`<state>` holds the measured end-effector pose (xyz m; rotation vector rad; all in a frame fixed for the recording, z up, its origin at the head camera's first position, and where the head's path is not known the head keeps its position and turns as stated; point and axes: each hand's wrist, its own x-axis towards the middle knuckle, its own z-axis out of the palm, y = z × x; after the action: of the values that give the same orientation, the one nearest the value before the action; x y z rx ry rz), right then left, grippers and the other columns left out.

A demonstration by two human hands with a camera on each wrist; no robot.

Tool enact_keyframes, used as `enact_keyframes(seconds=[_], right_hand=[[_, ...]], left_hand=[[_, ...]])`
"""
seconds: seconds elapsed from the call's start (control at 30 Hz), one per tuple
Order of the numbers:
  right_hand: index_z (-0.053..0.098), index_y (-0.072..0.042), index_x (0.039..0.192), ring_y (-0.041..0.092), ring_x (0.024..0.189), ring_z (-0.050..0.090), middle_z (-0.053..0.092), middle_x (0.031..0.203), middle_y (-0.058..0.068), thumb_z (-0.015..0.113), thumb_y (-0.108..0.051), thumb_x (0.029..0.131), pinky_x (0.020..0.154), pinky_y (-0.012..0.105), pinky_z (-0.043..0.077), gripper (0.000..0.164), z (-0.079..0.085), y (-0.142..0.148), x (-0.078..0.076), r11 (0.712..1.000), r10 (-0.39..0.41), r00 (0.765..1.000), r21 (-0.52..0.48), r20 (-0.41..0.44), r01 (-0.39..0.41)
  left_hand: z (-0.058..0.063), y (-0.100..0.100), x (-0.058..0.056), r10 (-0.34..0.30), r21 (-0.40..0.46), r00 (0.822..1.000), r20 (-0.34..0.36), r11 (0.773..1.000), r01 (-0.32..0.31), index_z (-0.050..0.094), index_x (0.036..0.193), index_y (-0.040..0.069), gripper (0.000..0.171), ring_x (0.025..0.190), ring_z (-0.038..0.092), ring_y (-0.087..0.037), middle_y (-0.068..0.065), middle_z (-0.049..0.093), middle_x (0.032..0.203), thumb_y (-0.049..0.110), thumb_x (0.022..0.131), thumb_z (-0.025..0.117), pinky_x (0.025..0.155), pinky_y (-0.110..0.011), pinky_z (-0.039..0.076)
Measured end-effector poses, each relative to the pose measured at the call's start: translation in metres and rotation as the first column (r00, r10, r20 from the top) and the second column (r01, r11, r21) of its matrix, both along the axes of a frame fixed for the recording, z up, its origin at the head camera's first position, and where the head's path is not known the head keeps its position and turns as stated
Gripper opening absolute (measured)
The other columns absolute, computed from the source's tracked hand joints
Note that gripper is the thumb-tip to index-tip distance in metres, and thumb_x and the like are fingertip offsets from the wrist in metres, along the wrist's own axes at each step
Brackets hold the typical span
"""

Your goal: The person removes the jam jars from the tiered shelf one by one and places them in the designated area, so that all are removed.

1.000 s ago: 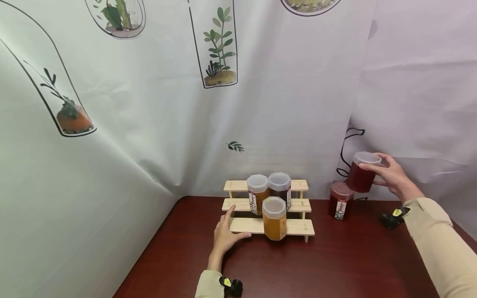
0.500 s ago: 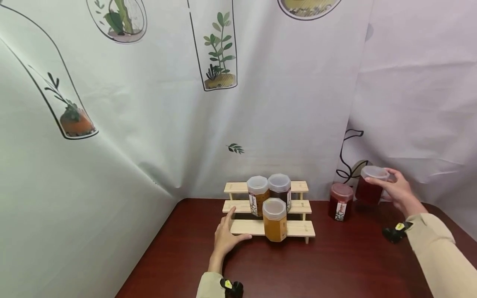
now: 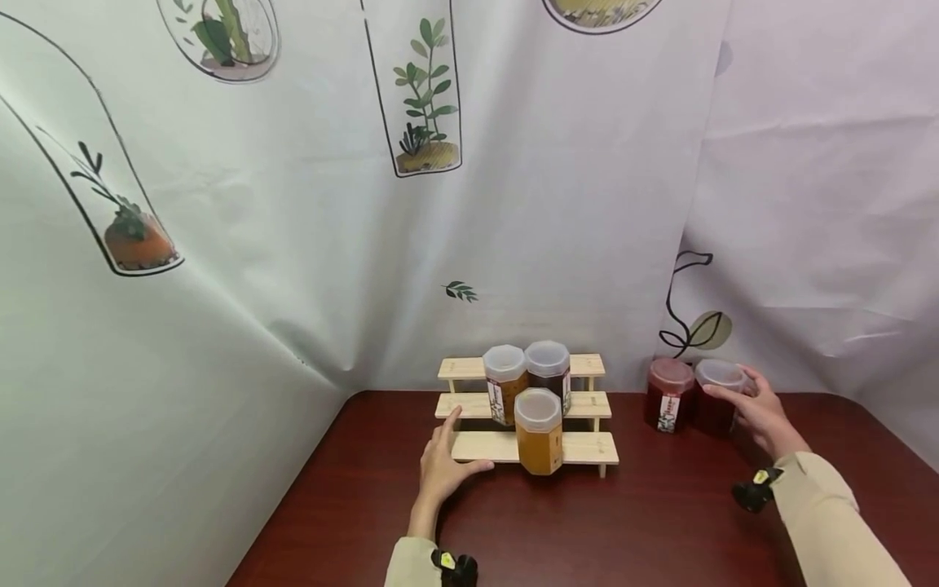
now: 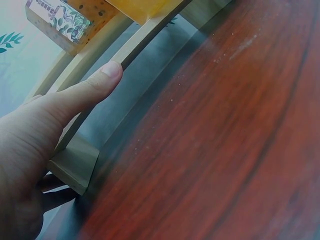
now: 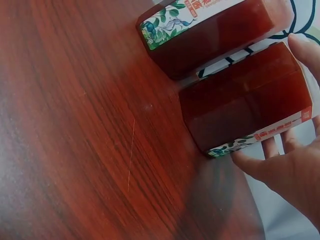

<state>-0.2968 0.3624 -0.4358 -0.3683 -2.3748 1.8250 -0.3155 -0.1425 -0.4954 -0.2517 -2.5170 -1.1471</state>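
My right hand (image 3: 764, 414) grips a dark red jar (image 3: 713, 412) with a clear lid, thumb on one side and fingers on the other. In the right wrist view its base meets the table, close beside a second red jar (image 5: 210, 37) with a leafy label. My left hand (image 3: 440, 469) holds the left end of a three-step wooden stand (image 3: 484, 444), its thumb (image 4: 95, 87) along the lowest step's front edge. An amber jar (image 3: 540, 444) sits on that step. Behind it, a speckled orange jar (image 3: 506, 387) and a dark jar (image 3: 548, 371) stand on the middle step.
The dark red wood table (image 3: 572, 530) runs forward to a white printed cloth backdrop (image 3: 572, 204), which also closes off the left side. Both red jars stand at the back right, near the cloth. A black wrist camera (image 3: 756, 491) is strapped at the right sleeve.
My right hand has lowered the dark red jar onto the table and brought it left against the other red jar. The left hand and the stand have stayed in place.
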Motion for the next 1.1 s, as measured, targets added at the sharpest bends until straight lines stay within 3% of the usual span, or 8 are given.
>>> enact_keyframes(seconds=[0.17,0.23,0.47,0.6,0.8,0.87,0.93,1.1], right_hand=[[-0.009,-0.016,0.158,0.033,0.129,0.031,-0.002,0.161,0.029,0.062,-0.042,0.092,0.068,0.009,0.042,0.1,0.002,-0.002,-0.002,0.999,0.011,1.0,-0.041,0.01,-0.01],[-0.009,-0.017,0.158,0.035,0.132,0.026,-0.004,0.161,0.028,0.062,-0.041,0.092,0.068,0.009,0.042,0.1,0.003,-0.001,-0.002,0.998,0.02,1.0,-0.059,0.015,-0.02],[-0.009,-0.021,0.158,0.032,0.129,0.032,0.0,0.16,0.031,0.061,-0.043,0.093,0.072,0.011,0.043,0.098,0.007,0.005,-0.001,0.997,0.069,0.997,-0.031,0.024,-0.068],[-0.01,-0.021,0.158,0.042,0.138,0.018,-0.005,0.16,0.031,0.059,-0.043,0.094,0.091,0.027,0.046,0.096,0.012,0.009,-0.003,0.995,0.098,0.995,-0.031,0.031,-0.097],[-0.003,-0.034,0.157,0.023,0.143,0.025,-0.005,0.161,0.028,0.056,-0.042,0.096,0.108,0.03,0.04,0.086,0.026,0.015,-0.003,0.991,0.136,0.991,-0.019,0.005,-0.136],[-0.002,-0.037,0.156,0.019,0.148,0.018,-0.005,0.162,0.026,0.056,-0.042,0.096,0.121,0.044,0.023,0.083,0.032,0.016,-0.002,0.991,0.132,0.991,-0.023,-0.008,-0.132],[-0.002,-0.038,0.156,0.02,0.152,0.009,-0.005,0.161,0.025,0.055,-0.042,0.097,0.122,0.053,0.007,0.082,0.04,0.015,-0.002,0.991,0.133,0.991,-0.027,-0.026,-0.134],[0.003,-0.041,0.155,0.02,0.152,0.014,0.003,0.162,0.021,0.056,-0.041,0.097,0.121,0.056,0.005,0.08,0.058,0.01,-0.006,0.993,0.115,0.99,0.026,-0.085,-0.113]], left_hand=[[0.0,-0.001,0.0,0.008,0.005,1.0,0.023,1.0,-0.008,0.036,0.148,0.041,0.109,0.119,0.053,-0.037,-0.009,0.055,0.137,0.052,0.055,0.091,0.096,-0.062,0.041],[0.0,-0.001,0.0,0.003,0.005,1.0,0.029,1.0,-0.003,0.036,0.149,0.041,0.109,0.119,0.052,-0.037,-0.009,0.054,0.138,0.052,0.055,0.091,0.097,-0.062,0.04],[0.001,0.0,0.0,-0.006,0.009,1.0,0.025,1.0,0.006,0.035,0.149,0.04,0.108,0.119,0.053,-0.037,-0.011,0.054,0.138,0.053,0.056,0.09,0.097,-0.063,0.04],[0.001,0.001,0.0,-0.007,0.019,1.0,0.031,1.0,0.007,0.036,0.149,0.04,0.108,0.119,0.052,-0.038,-0.01,0.054,0.138,0.051,0.057,0.091,0.097,-0.064,0.039],[0.0,0.001,0.0,-0.011,0.017,1.0,0.016,1.0,0.011,0.035,0.149,0.04,0.108,0.118,0.053,-0.037,-0.011,0.054,0.137,0.047,0.057,0.092,0.098,-0.065,0.038],[0.002,0.001,0.001,-0.015,0.021,1.0,0.022,1.0,0.015,0.036,0.149,0.04,0.108,0.118,0.053,-0.037,-0.011,0.054,0.137,0.048,0.057,0.091,0.099,-0.065,0.037],[0.002,0.001,0.001,-0.02,0.015,1.0,0.024,1.0,0.02,0.036,0.149,0.04,0.108,0.117,0.053,-0.037,-0.011,0.054,0.137,0.049,0.057,0.091,0.099,-0.065,0.037],[0.002,0.001,0.002,-0.019,0.002,0.999,0.03,1.0,0.019,0.035,0.149,0.04,0.108,0.117,0.053,-0.037,-0.011,0.055,0.136,0.05,0.057,0.091,0.098,-0.065,0.038]])
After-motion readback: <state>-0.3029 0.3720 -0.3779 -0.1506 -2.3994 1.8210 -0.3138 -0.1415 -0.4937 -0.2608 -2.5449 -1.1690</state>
